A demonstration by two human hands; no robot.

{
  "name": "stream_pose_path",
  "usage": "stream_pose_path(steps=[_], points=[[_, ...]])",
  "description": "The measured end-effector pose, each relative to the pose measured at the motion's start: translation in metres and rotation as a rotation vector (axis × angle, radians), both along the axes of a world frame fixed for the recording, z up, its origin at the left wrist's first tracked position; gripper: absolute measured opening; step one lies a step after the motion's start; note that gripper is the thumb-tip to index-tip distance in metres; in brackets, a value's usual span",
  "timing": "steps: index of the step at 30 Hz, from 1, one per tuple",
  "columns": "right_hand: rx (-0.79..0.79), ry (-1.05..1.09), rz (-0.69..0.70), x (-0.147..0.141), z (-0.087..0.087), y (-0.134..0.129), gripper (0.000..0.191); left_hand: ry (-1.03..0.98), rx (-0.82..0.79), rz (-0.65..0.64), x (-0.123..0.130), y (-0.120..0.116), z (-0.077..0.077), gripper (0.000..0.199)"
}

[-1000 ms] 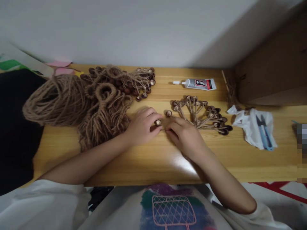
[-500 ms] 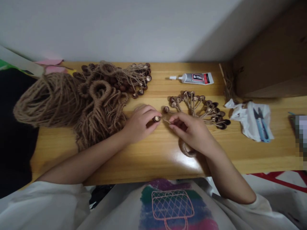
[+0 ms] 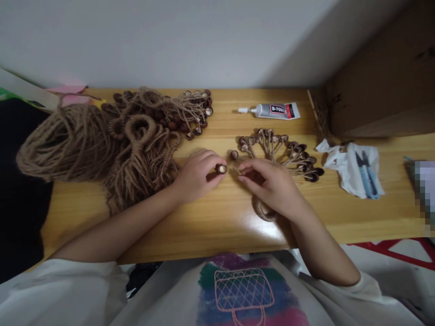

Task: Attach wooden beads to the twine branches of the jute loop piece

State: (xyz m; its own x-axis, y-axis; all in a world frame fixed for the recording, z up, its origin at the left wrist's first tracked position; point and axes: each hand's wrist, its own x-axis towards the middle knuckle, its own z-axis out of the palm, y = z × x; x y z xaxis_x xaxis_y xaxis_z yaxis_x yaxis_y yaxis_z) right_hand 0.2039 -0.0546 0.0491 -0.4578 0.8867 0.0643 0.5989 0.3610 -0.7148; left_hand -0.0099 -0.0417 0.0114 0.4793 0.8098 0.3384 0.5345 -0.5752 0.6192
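While my left hand (image 3: 217,170) pinches a small round brown cap with a pale hollow (image 3: 222,169) above the wooden surface (image 3: 204,226), my right hand (image 3: 240,171) grips a thin tan cord end (image 3: 238,169) just beside it, near the fan of cap-tipped brown cords (image 3: 273,153).

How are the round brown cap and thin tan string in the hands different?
The round brown cap is chunky; the thin tan string is skinny. The cap has a dark rim and pale middle; the string is plain tan. The left hand holds the cap, the right hand the string. Both are pinched.
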Motion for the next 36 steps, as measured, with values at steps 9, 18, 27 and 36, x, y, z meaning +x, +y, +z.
stream_pose_path(steps=[9, 18, 27, 36], points=[[0.242, -0.042, 0.018, 0.0, -0.004, 0.002, 0.01, -0.036, 0.032, -0.022, 0.0, 0.0, -0.002, 0.009], [0.29, -0.079, 0.009, -0.001, -0.009, 0.003, 0.011, -0.026, 0.037, -0.027, -0.001, 0.0, -0.003, 0.01], [0.309, -0.067, -0.009, -0.007, -0.011, 0.001, 0.009, -0.015, 0.025, -0.028, 0.0, 0.0, -0.001, 0.012], [0.296, -0.052, 0.0, -0.01, -0.016, 0.0, 0.009, -0.006, 0.009, -0.032, -0.001, 0.001, -0.002, 0.008]])
